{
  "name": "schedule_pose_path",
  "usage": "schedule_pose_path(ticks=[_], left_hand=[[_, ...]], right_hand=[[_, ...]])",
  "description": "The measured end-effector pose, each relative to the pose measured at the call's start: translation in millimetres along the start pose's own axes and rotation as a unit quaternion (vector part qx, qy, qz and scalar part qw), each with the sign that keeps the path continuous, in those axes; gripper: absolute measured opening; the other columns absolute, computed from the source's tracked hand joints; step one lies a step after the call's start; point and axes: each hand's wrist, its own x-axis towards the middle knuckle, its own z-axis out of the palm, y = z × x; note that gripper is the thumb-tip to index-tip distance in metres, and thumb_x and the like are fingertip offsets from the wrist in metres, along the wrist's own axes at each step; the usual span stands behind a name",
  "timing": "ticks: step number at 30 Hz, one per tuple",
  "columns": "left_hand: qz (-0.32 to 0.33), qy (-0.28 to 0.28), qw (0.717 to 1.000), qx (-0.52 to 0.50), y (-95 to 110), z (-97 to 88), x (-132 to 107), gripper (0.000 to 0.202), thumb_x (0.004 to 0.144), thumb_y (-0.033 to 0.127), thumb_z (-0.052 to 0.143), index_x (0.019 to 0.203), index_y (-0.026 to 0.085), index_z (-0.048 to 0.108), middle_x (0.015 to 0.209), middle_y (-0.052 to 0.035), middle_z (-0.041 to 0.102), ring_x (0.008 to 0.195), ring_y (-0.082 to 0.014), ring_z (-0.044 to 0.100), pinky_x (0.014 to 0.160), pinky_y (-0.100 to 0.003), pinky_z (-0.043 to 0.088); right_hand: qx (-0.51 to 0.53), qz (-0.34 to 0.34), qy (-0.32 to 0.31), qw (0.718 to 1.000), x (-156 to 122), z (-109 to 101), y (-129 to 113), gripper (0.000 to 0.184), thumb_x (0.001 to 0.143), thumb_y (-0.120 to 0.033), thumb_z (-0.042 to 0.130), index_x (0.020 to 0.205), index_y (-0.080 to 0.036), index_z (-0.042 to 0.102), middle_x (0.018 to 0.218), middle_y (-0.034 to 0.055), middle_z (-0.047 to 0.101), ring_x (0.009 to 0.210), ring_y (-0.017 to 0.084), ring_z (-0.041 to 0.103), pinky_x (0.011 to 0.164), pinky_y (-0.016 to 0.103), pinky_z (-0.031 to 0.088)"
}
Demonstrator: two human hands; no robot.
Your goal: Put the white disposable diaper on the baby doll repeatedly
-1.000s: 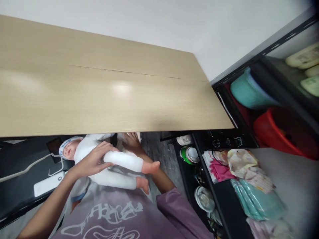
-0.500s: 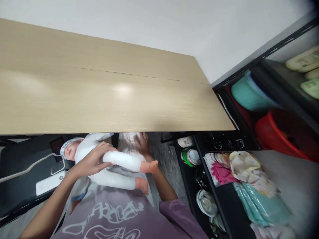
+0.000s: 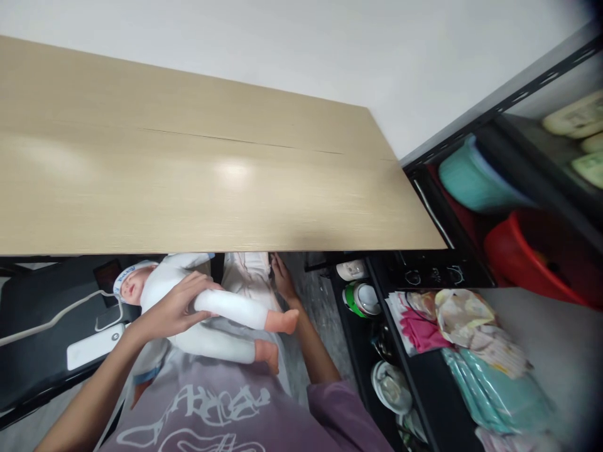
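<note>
A pale wood tabletop (image 3: 226, 188) stands against a white wall (image 3: 282, 50). At far left, below the tabletop's front edge, a black seat (image 3: 28, 314) bears a white cable (image 3: 51, 321) and a white phone-like device (image 3: 92, 347) lying along its near edge, perhaps left there to stay within reach. A baby doll (image 3: 211, 343) lies face up across the lap, over a purple shirt (image 3: 211, 408), its head toward the seat and its feet pointing right. The left hand (image 3: 181, 307) is curled around the thigh nearer the tabletop, probably to keep the doll from rolling off the sloping lap. Beyond the legs, a white cloth (image 3: 247, 276) runs under the tabletop's front edge. Along its right side the right hand (image 3: 284, 282) stretches its fingers out, with nothing visibly gripped; I cannot tell whether it touches the cloth. Farther right, a black shelf (image 3: 433, 376) carries pink fabric (image 3: 424, 331) and teal plastic packs (image 3: 494, 389), apparently stacked flat to save room. Above them are a teal bucket (image 3: 471, 176) and a red basin (image 3: 522, 257).
</note>
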Motion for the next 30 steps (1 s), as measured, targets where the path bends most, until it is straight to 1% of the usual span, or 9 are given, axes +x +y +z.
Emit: schedule_pose_path(ticks=[3, 7, 11, 14, 17, 20, 22, 25, 30], left_hand=[[0.011, -0.006, 1.0, 0.012, 3, -0.3, -4, 0.04, 0.114, 0.042, 0.074, 0.152, 0.028, 0.069, 0.139, -0.0093, 0.073, 0.131, -0.0319, 0.065, 0.113, -0.045, 0.054], [0.023, -0.025, 0.999, 0.03, 8, -1.9, -8, 0.042, 0.115, 0.036, 0.07, 0.157, 0.03, 0.069, 0.139, -0.0096, 0.074, 0.13, -0.0321, 0.066, 0.113, -0.045, 0.055], [0.023, -0.044, 0.998, 0.046, 13, -3.1, -15, 0.04, 0.117, 0.034, 0.069, 0.156, 0.031, 0.069, 0.138, -0.0094, 0.073, 0.129, -0.0309, 0.065, 0.114, -0.044, 0.053], [0.018, -0.044, 0.997, 0.057, 18, 0.1, -27, 0.04, 0.113, 0.027, 0.072, 0.153, 0.034, 0.071, 0.136, -0.0073, 0.073, 0.129, -0.0304, 0.064, 0.115, -0.042, 0.051], [0.015, -0.045, 0.997, 0.061, 29, 6.7, -42, 0.046, 0.108, 0.016, 0.072, 0.151, 0.034, 0.073, 0.128, -0.007, 0.074, 0.123, -0.0293, 0.065, 0.106, -0.038, 0.053], [0.021, -0.044, 0.997, 0.067, 44, 12.7, -54, 0.051, 0.105, 0.009, 0.069, 0.149, 0.033, 0.074, 0.123, -0.007, 0.074, 0.117, -0.029, 0.065, 0.101, -0.037, 0.054], [0.031, -0.043, 0.995, 0.084, 56, 15.7, -62, 0.054, 0.103, 0.008, 0.068, 0.15, 0.034, 0.072, 0.123, -0.0066, 0.074, 0.116, -0.0298, 0.064, 0.101, -0.039, 0.053], [0.061, -0.044, 0.99, 0.12, 73, 21.5, -70, 0.056, 0.101, 0.006, 0.067, 0.15, 0.032, 0.07, 0.115, -0.0062, 0.075, 0.109, -0.0311, 0.063, 0.103, -0.045, 0.052], [0.143, -0.006, 0.967, 0.21, 102, 37.4, -73, 0.033, 0.107, 0.01, 0.064, 0.135, 0.023, 0.074, 0.095, -0.0076, 0.075, 0.089, -0.0304, 0.063, 0.091, -0.05, 0.054]], right_hand=[[0.04, -0.035, -0.075, 0.996, -3, -20, -14, 0.044, 0.119, -0.044, 0.052, 0.146, -0.02, 0.077, 0.136, 0.0145, 0.084, 0.124, 0.027, 0.082, 0.113, 0.049, 0.066], [0.054, -0.186, -0.249, 0.949, -12, -23, -73, 0.044, 0.118, -0.038, 0.059, 0.159, -0.028, 0.071, 0.15, 0.0091, 0.081, 0.135, 0.026, 0.079, 0.121, 0.046, 0.062], [-0.086, -0.353, -0.32, 0.875, 1, 26, -120, 0.061, 0.115, -0.012, 0.058, 0.174, -0.024, 0.054, 0.178, 0.0108, 0.06, 0.166, 0.024, 0.055, 0.141, 0.047, 0.045], [-0.197, -0.421, -0.325, 0.823, 15, 73, -134, 0.068, 0.111, -0.004, 0.059, 0.176, -0.02, 0.047, 0.183, 0.0112, 0.052, 0.172, 0.025, 0.047, 0.14, 0.043, 0.045], [-0.269, -0.442, -0.322, 0.793, 19, 105, -143, 0.072, 0.107, -0.01, 0.073, 0.174, -0.017, 0.046, 0.177, 0.016, 0.057, 0.166, 0.029, 0.053, 0.136, 0.045, 0.048], [-0.317, -0.422, -0.349, 0.774, 14, 119, -155, 0.05, 0.108, -0.021, 0.077, 0.155, -0.01, 0.06, 0.15, 0.021, 0.075, 0.142, 0.035, 0.071, 0.123, 0.049, 0.057], [-0.319, -0.399, -0.373, 0.774, 7, 119, -165, 0.035, 0.11, -0.028, 0.075, 0.14, -0.013, 0.066, 0.138, 0.0194, 0.08, 0.126, 0.035, 0.078, 0.108, 0.049, 0.064], [-0.29, -0.387, -0.376, 0.79, -10, 106, -182, 0.029, 0.11, -0.034, 0.073, 0.133, -0.018, 0.066, 0.132, 0.0145, 0.081, 0.111, 0.033, 0.08, 0.091, 0.044, 0.066], [-0.238, -0.427, -0.358, 0.795, -43, 67, -212, 0.031, 0.113, -0.036, 0.066, 0.14, -0.02, 0.064, 0.129, 0.0105, 0.079, 0.115, 0.031, 0.077, 0.089, 0.043, 0.064]])
